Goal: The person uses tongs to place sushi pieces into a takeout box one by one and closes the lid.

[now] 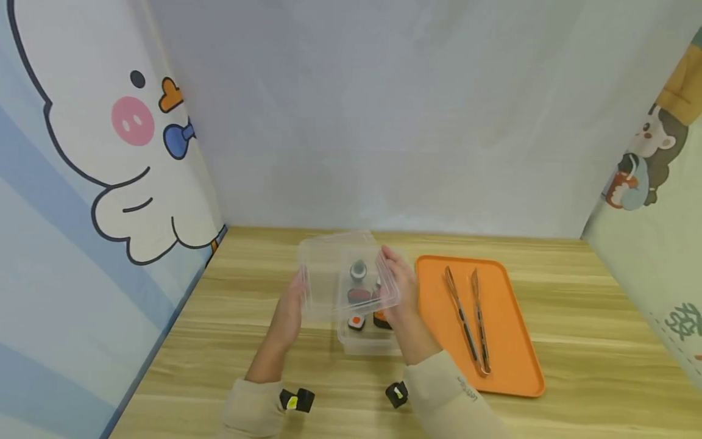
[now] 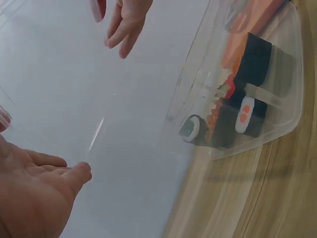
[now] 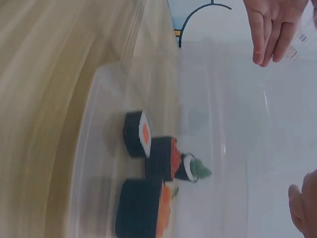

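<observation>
Both hands hold a clear plastic lid up, tilted above a clear container. My left hand grips its left side, fingers extended along the plastic in the left wrist view. At the opposite side, my right hand holds the right edge. Toy sushi lies in the container: a roll with an orange centre, a large orange-topped piece, a green-topped roll and a dark red piece. The lid overlaps part of the sushi in the head view.
To the right, an orange tray carries metal tongs with their arms spread. Dark sushi rolls with a yellow spot lie by the left sleeve, and another dark roll by the right sleeve. A pale curtain hangs behind the wooden table.
</observation>
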`<state>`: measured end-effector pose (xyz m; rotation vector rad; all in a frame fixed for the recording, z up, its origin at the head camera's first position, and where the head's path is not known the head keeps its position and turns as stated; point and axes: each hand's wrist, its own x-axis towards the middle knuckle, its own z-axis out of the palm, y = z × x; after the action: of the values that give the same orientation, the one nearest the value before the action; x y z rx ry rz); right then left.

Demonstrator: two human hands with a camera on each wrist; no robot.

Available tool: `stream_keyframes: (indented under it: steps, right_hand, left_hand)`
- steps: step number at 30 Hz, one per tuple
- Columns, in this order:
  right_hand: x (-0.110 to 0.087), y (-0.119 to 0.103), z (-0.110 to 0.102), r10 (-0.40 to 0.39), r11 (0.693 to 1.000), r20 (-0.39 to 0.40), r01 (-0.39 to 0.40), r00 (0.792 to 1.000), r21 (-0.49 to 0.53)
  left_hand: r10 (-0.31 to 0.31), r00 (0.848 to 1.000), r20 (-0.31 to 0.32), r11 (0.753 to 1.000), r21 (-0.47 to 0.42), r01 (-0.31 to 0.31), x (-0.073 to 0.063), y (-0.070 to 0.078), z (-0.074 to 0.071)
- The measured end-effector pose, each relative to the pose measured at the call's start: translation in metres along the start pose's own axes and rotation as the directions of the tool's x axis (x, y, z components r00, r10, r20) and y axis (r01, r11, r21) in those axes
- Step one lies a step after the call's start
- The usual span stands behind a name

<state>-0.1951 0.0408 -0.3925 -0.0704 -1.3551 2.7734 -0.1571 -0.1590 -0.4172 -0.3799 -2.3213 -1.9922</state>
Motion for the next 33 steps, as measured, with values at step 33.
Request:
stream_keyframes:
  steps: [33]
  right_hand:
    - [-0.014, -0.019, -0.079, -0.110, 0.568, 0.208, 0.233, 0.972, -0.790]
  left_hand:
    - [-0.059, 0.994, -0.092, 0.998, -0.029, 0.056, 0.017, -0.030, 0.044]
